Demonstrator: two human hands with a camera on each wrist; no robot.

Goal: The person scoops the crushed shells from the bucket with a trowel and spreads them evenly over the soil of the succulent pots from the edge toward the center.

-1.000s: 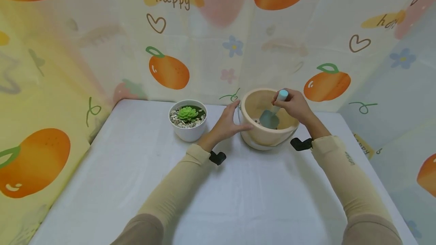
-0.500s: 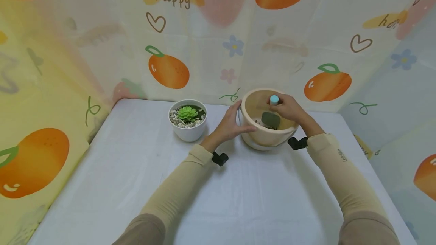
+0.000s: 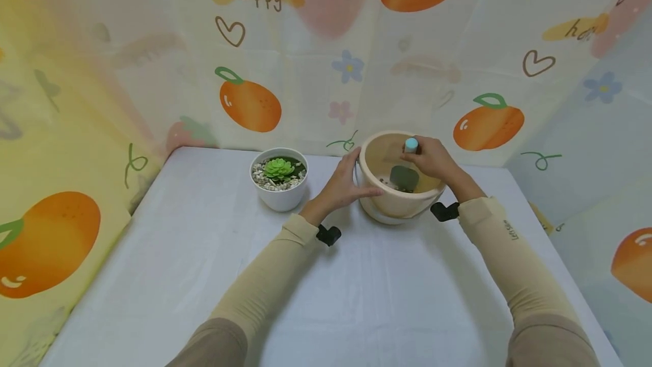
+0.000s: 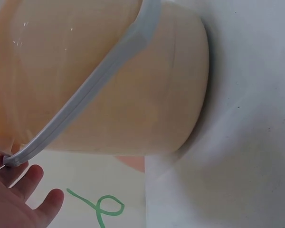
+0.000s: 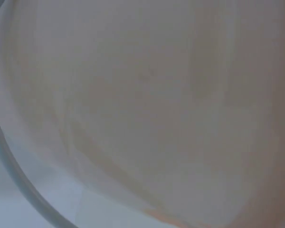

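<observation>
A cream bucket (image 3: 399, 204) with a grey handle (image 4: 80, 97) stands at the back right of the table. The left hand (image 3: 340, 187) rests on its left side with thumb and fingers spread, the thumb along the front rim. Over the bucket's opening, the right hand (image 3: 432, 158) grips a small trowel by its handle, whose light-blue end (image 3: 411, 144) sticks up. The trowel's grey-green blade (image 3: 404, 178) points down inside, near small pebbles (image 3: 388, 182) at the bottom. In the right wrist view only the blurred bucket wall (image 5: 147, 109) shows; the trowel is out of sight there.
Left of the bucket stands a white pot (image 3: 281, 199) with a green succulent (image 3: 279, 169) among pebbles. White cloth covers the table (image 3: 356, 299). A printed curtain (image 3: 305, 72) hangs right behind the table's back edge. Each wrist bears a black mount (image 3: 445, 212).
The right hand has lowered the trowel deeper into the bucket and turned it from tilted to more upright. Over the last half second it hardly moves. The left hand stays at the rim.
</observation>
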